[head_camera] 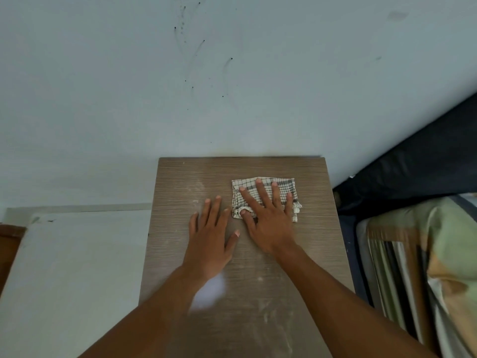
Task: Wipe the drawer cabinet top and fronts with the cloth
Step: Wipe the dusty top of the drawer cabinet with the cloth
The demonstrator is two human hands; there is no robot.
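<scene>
The drawer cabinet top (180, 182) is a grey-brown wood-grain board with pale dusty smears, seen from above; its fronts are out of sight. A checked white-and-grey cloth (286, 186) lies folded on the far right part of the top. My right hand (268, 215) presses flat on the cloth with fingers spread, covering its middle. My left hand (210, 239) rests flat on the bare board just left of the cloth, fingers apart, holding nothing.
A pale wall (232, 73) with dark specks rises right behind the cabinet. A white surface (72, 267) adjoins the cabinet's left side. At the right stand a dark cushion (413, 171) and a bed with patterned bedding (444, 254).
</scene>
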